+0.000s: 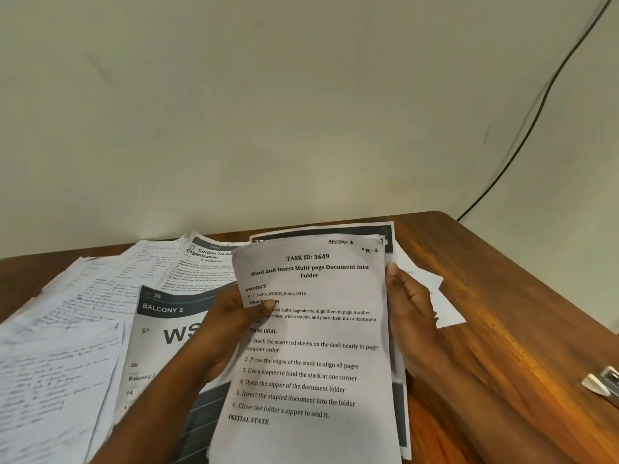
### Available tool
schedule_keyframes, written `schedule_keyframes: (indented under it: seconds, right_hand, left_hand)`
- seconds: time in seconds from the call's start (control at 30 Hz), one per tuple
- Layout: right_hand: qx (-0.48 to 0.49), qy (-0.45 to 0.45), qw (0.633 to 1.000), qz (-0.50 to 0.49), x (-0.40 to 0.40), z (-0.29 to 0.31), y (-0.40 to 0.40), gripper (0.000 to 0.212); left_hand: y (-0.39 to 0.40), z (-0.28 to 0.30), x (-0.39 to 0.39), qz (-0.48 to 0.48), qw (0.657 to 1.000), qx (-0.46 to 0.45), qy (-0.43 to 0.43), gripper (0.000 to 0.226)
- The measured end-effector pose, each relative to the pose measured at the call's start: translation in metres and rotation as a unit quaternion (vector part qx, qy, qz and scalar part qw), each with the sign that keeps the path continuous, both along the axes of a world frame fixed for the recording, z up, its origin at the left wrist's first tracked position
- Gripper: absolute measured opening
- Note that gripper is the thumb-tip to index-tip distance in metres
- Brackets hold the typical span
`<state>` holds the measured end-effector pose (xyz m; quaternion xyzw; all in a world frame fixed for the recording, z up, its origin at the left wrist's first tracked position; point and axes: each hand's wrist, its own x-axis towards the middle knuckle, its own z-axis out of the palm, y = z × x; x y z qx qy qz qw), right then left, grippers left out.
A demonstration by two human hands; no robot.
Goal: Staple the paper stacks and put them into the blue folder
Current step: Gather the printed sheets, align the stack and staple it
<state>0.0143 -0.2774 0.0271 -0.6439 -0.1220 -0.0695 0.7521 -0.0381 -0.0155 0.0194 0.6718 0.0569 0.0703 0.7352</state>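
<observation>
Head view, looking down at a wooden surface [502, 296] set against a plain wall. A person holds a thin paper stack [315, 346] upright-ish over the middle of the surface, near its front edge. Top sheet reads "TASK ID: 3649", w/ numbered steps below.

Left hand [231, 326] grips the stack's left edge, thumb curled over the printed face, fingers behind. Right hand [408, 313] holds the right edge, thumb tip on the front, fingers curled behind the pages. Both hands clamped on the same stack.

Handling, as a judgement: light, floppy, only a few sheets; the back pages sit offset at right and bottom, so not yet squared. Sheets prob. slide on each other easily. Best held by both long edges as now, then tapped on the surface to align before pinching one top corner for the staple.

More loose sheets [67, 346], printed and handwritten, lie spread toward the surface's left edge, and a white sheet [445, 306] lies behind the right hand. A metal object, prob. the stapler [606, 380], shows at the right edge, partly cut off. A black cable [536, 105] runs down the wall. Blue folder not in view.
</observation>
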Motion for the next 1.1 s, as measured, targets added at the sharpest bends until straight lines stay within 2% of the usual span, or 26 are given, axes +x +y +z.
schedule_keyframes:
  seconds: [0.13, 0.27, 0.43, 0.5, 0.63, 0.73, 0.8, 0.87, 0.97, 1.03, 1.1]
  right_hand:
    - [-0.001, -0.002, 1.000, 0.003, -0.010, 0.008, -0.002, 0.030]
    - [-0.050, -0.041, 0.998, -0.006, -0.007, 0.005, 0.001, 0.024]
    - [-0.104, -0.103, 0.989, -0.019, -0.005, -0.004, 0.002, 0.051]
    - [-0.121, -0.107, 0.986, -0.039, -0.003, -0.005, 0.001, 0.053]
    - [-0.143, -0.101, 0.983, -0.062, 0.003, -0.007, -0.004, 0.041]
    - [-0.129, -0.095, 0.985, -0.070, 0.007, -0.003, -0.009, 0.031]
    - [-0.116, -0.089, 0.986, -0.084, 0.010, 0.002, -0.014, 0.025]
    - [-0.092, -0.082, 0.988, -0.097, 0.015, 0.008, -0.021, 0.019]
    - [-0.048, -0.077, 0.988, -0.123, 0.022, 0.015, -0.031, 0.022]
    - [-0.012, -0.068, 0.989, -0.134, 0.025, 0.019, -0.036, 0.021]
    - [0.024, -0.056, 0.987, -0.147, 0.026, 0.022, -0.041, 0.017]
  left_hand:
    - [-0.011, 0.003, -0.002, 0.012, 1.000, 0.010, 0.003, 0.025]
    - [-0.021, 0.009, -0.005, 0.046, 0.999, 0.006, 0.004, 0.019]
    - [-0.034, 0.011, -0.008, 0.067, 0.997, -0.015, -0.020, 0.017]
    - [-0.038, 0.010, -0.009, 0.067, 0.997, -0.025, -0.026, 0.020]
    - [-0.041, 0.011, -0.007, 0.070, 0.996, -0.010, -0.057, 0.038]
    - [-0.040, 0.011, -0.005, 0.074, 0.995, 0.009, -0.074, 0.065]
    - [-0.040, 0.013, -0.006, 0.062, 0.995, 0.014, -0.071, 0.074]
    - [-0.042, 0.016, -0.008, 0.040, 0.997, 0.010, -0.061, 0.073]
    - [-0.049, 0.020, -0.012, -0.007, 0.999, -0.011, -0.051, 0.069]
    - [-0.053, 0.022, -0.014, -0.037, 0.998, 0.003, -0.043, 0.070]
    - [-0.057, 0.022, -0.015, -0.051, 0.998, 0.025, -0.040, 0.062]
